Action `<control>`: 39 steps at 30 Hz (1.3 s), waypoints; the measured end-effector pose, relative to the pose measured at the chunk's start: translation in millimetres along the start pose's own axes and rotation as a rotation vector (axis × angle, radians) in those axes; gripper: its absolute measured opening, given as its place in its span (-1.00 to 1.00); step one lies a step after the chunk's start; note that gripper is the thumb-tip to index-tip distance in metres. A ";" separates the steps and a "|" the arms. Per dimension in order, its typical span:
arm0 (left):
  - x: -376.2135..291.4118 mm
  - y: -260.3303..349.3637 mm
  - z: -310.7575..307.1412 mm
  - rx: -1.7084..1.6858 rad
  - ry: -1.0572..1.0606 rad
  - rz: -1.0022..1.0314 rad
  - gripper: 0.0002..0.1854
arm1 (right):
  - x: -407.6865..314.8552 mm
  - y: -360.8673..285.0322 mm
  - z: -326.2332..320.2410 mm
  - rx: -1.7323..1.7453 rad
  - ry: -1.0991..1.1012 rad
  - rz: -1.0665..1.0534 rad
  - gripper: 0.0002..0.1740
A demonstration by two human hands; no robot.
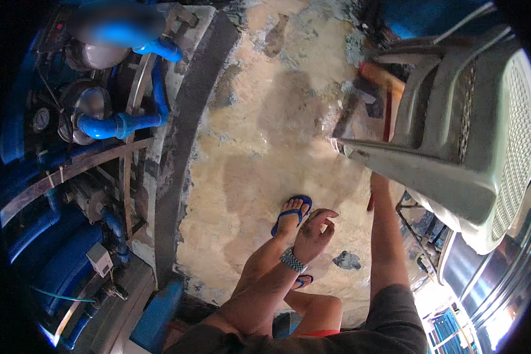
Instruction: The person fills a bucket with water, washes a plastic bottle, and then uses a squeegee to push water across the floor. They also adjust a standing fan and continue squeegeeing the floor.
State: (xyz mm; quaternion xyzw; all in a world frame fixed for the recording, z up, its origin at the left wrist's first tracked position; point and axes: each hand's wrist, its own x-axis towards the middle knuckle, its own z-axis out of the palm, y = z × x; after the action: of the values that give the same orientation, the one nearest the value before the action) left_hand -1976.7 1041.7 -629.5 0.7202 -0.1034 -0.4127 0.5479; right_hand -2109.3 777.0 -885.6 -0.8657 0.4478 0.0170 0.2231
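Note:
My left hand [317, 230], with a metal-band wristwatch [294, 259] on its wrist, hangs over the floor near my foot in a blue flip-flop [293, 213]. Its fingers are curled but apart, with nothing between them. My right arm stretches forward to the right, and the wrist of my right hand [379, 182] passes behind a pale plastic chair [425, 172]; the fingers are hidden there. A thin dark red piece [371, 202] shows beside that wrist. Whether the right hand holds anything is not visible.
Blue pipes [139, 121], a pressure gauge [40, 119] and blue tanks stand at the left behind a raised concrete edge [177, 146]. The worn, patchy floor [248, 186] has wet, shiny spots. An orange-and-red object [382, 77] lies by the chair. Shiny metal [473, 270] stands at the lower right.

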 end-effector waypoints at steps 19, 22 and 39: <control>-9.5 5.1 20.7 -0.032 -0.008 -0.023 -0.73 | -46.9 -35.0 -57.3 -0.165 -0.239 0.303 -0.61; -19.9 6.4 27.0 -0.083 0.016 -0.019 -0.74 | -185.6 -29.0 -120.2 -0.230 -0.406 0.638 -0.57; -101.0 -52.3 22.1 -0.206 0.481 -0.104 -0.75 | -274.9 -92.3 -98.0 -0.229 -0.626 0.319 -0.52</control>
State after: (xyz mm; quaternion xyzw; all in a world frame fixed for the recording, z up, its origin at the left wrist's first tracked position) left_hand -2072.7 1106.7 -627.9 0.7422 0.1095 -0.2660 0.6053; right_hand -2218.3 994.8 -700.2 -0.7573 0.4824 0.3654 0.2455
